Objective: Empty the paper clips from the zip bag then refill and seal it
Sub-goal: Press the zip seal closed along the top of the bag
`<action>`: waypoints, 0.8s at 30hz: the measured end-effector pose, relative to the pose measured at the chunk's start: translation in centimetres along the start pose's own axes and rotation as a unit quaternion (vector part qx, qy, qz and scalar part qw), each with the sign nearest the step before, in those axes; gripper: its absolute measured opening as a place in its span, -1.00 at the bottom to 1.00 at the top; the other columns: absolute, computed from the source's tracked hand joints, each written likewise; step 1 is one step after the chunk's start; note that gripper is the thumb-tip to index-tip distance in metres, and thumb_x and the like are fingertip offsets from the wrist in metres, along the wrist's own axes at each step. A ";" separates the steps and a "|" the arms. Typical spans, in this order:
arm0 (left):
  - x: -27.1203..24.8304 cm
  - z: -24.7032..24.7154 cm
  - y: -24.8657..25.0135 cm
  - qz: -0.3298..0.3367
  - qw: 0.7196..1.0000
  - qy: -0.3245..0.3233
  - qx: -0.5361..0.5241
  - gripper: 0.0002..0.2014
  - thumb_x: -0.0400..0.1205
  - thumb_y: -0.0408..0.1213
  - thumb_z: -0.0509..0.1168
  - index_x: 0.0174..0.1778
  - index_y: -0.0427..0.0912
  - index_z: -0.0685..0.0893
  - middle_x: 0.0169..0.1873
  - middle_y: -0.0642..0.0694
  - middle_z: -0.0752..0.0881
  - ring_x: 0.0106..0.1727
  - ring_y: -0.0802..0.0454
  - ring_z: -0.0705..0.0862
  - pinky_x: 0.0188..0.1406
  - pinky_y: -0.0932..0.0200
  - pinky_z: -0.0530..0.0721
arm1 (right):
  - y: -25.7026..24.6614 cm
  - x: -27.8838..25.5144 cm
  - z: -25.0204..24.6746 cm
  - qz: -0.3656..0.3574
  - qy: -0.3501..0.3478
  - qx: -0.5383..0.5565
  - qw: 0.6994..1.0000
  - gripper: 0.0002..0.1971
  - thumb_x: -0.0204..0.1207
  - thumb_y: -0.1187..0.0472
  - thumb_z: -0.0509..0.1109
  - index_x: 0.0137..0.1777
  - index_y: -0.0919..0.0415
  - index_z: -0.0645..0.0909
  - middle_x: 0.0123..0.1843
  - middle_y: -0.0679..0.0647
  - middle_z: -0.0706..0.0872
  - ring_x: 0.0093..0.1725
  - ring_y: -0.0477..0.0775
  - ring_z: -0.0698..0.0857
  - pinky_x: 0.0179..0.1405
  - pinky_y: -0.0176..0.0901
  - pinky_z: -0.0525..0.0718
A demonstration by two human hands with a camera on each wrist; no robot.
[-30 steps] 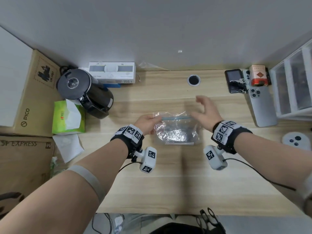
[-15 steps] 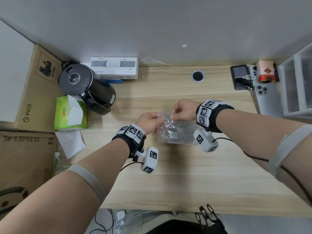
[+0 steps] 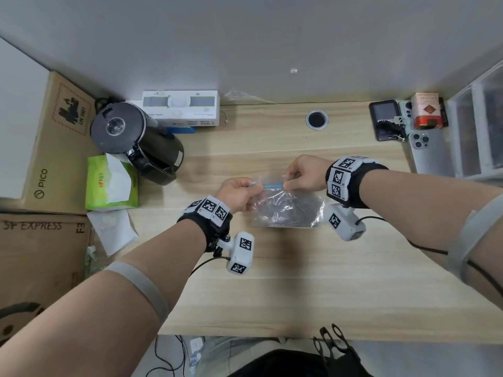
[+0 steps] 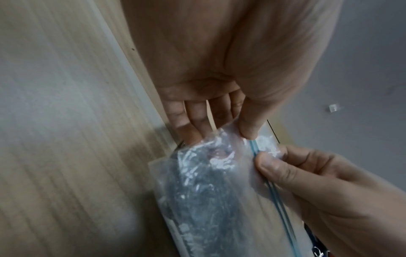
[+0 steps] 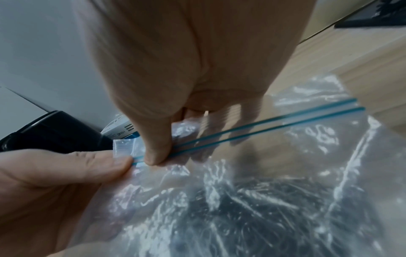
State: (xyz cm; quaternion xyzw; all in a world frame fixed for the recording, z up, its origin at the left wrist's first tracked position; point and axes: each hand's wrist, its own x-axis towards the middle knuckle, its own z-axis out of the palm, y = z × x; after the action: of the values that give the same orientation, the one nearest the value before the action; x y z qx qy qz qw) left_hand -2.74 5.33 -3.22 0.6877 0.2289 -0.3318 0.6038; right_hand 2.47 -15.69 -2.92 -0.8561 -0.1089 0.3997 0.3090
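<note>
A black electric kettle [image 3: 136, 140] is standing at the far left of the light wooden desk [image 3: 272, 281], with a green tissue pack [image 3: 111, 183] just in front of it and a white flat box [image 3: 181, 107] lying behind against the wall. Brown cardboard boxes [image 3: 46, 148] are crowding the left edge. At the far right, a silver phone [image 3: 427, 151], a black device [image 3: 383, 118] and a red-and-white carton [image 3: 426, 110] are sitting beside clear plastic drawers [image 3: 479, 131]. Nothing is lying between the hands and the bag.

The clear plastic zip bag [image 3: 288, 210] with a blue seal strip is resting mid-desk, its dark heap of paper clips [image 3: 291, 213] inside. The left hand [image 3: 236, 194] is reaching in from the left, thumb and curled fingers pinching the bag's top left corner at the strip. The right hand [image 3: 304, 172] is coming across from the right, thumb pressing down on the strip against the fingers behind it, close beside the left thumb.
</note>
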 end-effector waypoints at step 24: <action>-0.4 -0.2 -0.7 -0.031 0.999 0.034 0.013 -0.68 0.59 -0.27 0.47 0.15 -0.42 0.70 -0.19 -0.23 0.86 -0.50 0.11 0.63 -0.48 0.21 0.65 | 5.4 -4.3 0.3 0.095 0.053 0.154 0.982 -0.81 0.49 0.05 0.52 -0.21 0.16 0.84 -0.37 -0.06 0.81 -0.45 -0.17 0.61 -0.36 -0.34 0.62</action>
State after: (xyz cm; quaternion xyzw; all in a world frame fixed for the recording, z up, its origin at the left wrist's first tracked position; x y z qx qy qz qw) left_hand -3.48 5.70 -3.36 0.6990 0.2658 -0.3296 0.5763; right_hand -0.94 -21.63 -3.72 -0.8247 0.0526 0.3936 0.4028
